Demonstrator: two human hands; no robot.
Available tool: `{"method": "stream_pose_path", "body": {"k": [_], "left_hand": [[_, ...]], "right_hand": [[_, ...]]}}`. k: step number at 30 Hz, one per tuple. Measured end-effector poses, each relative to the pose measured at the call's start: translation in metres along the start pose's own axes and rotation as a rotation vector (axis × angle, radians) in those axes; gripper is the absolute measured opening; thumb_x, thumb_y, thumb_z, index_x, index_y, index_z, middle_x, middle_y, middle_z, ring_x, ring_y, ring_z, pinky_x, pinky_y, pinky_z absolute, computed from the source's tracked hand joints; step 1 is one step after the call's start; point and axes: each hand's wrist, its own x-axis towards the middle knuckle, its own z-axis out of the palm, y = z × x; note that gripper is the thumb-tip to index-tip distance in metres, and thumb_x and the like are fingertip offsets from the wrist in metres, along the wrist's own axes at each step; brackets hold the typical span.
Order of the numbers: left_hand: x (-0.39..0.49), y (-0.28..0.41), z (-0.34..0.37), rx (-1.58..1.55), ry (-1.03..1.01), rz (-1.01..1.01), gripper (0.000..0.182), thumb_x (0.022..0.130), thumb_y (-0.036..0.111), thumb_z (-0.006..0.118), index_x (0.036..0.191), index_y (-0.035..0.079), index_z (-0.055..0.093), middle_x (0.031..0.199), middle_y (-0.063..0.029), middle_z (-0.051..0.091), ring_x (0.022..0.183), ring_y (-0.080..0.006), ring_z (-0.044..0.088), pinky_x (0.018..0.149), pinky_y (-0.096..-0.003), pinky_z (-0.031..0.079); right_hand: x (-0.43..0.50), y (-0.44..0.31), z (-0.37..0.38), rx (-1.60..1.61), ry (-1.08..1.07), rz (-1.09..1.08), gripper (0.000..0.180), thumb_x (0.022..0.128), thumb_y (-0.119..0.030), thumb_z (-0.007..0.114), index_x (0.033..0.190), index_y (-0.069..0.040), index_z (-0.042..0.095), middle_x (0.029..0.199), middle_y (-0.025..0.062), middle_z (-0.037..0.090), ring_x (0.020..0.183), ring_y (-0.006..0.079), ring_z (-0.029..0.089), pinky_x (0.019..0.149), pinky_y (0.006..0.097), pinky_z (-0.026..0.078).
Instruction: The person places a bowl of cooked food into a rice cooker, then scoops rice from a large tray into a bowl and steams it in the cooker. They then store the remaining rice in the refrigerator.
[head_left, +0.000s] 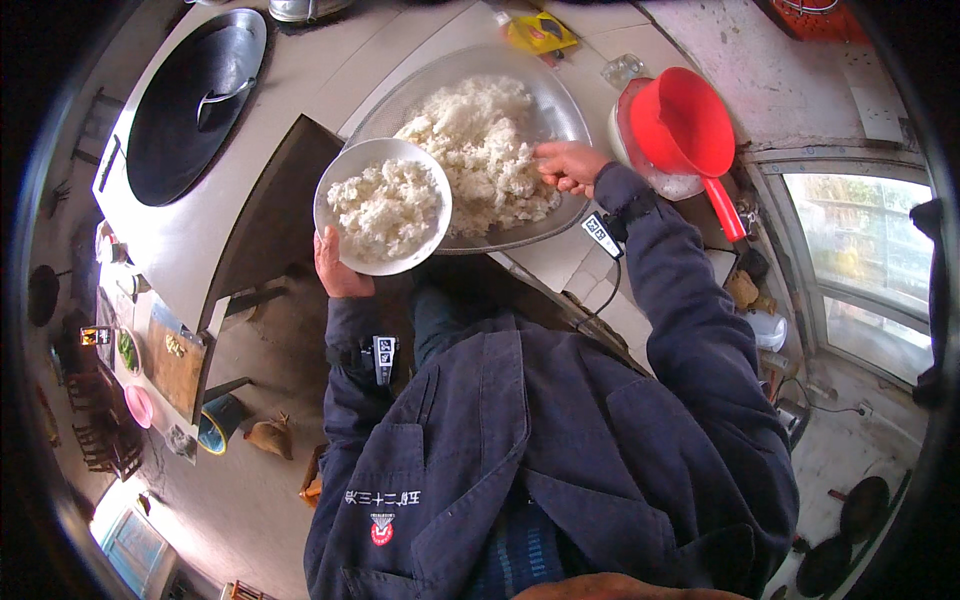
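A white bowl (322, 199) heaped with cooked rice (382, 206) is held at its lower left rim by my left hand (341, 270). Behind and to the right of it lies a large metal mesh basket (566, 112) with a big mound of rice (480, 150) inside. My right hand (566, 166) is over the basket's right side, at the edge of the mound, its fingers bent. Whether it holds a utensil or some rice cannot be made out. The bowl overlaps the basket's left rim in the view.
Right of the basket, a red plastic ladle (694, 124) rests on a container (626, 135). A yellow pouch (538, 34) and a glass jar (622, 71) are behind. At left is a large wok (196, 112) with a ladle. A chicken (270, 436) is on the floor.
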Motion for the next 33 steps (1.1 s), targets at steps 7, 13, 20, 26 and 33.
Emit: {"method": "stream_pose_path", "body": {"k": [7,13,20,26,33], "left_hand": [[-0.007,0.02,0.017,0.163,-0.094,0.038,0.035,0.094,0.023,0.053,0.121,0.002,0.055,0.112,-0.0087,0.062,0.101,-0.02,0.062,0.086,-0.0336,0.049],[0.003,0.022,0.027,-0.011,-0.099,-0.145,0.037,0.095,0.023,0.054,0.126,0.002,0.052,0.116,-0.0093,0.062,0.103,-0.0209,0.062,0.087,-0.0355,0.05],[0.003,0.029,0.024,0.006,-0.166,-0.15,0.035,0.096,0.024,0.054,0.124,0.002,0.053,0.113,-0.0094,0.063,0.099,-0.0207,0.063,0.084,-0.0344,0.052],[0.0,0.03,0.022,-0.035,-0.142,-0.188,0.034,0.094,0.02,0.059,0.121,-0.001,0.054,0.111,-0.0079,0.063,0.1,-0.0173,0.059,0.088,-0.0315,0.046],[-0.001,0.029,0.024,-0.064,-0.176,-0.195,0.033,0.094,0.018,0.058,0.122,0.0,0.054,0.11,-0.0078,0.063,0.1,-0.0177,0.06,0.086,-0.0325,0.048]], "right_hand": [[-0.022,0.001,0.008,0.09,-0.004,-0.096,0.045,0.092,-0.008,0.05,0.137,-0.011,0.047,0.069,-0.0034,0.05,0.045,0.0008,0.032,0.038,0.0182,0.02],[-0.047,-0.024,0.042,0.037,0.017,-0.173,0.048,0.091,-0.009,0.051,0.139,-0.011,0.046,0.071,-0.0036,0.05,0.047,0.001,0.032,0.038,0.0181,0.02],[-0.061,-0.026,0.107,-0.109,0.28,-0.4,0.045,0.089,-0.01,0.052,0.134,-0.005,0.049,0.074,-0.0012,0.054,0.055,0.0059,0.047,0.048,0.0237,0.038],[-0.034,0.003,0.198,-1.155,0.937,-0.891,0.054,0.081,-0.003,0.056,0.133,-0.018,0.053,0.087,0.0118,0.06,0.073,0.0329,0.063,0.061,0.0437,0.051],[-0.051,-0.002,0.188,-1.134,0.913,-0.958,0.058,0.079,-0.001,0.056,0.134,-0.019,0.052,0.083,0.01,0.058,0.072,0.0321,0.062,0.06,0.0432,0.05]]}}
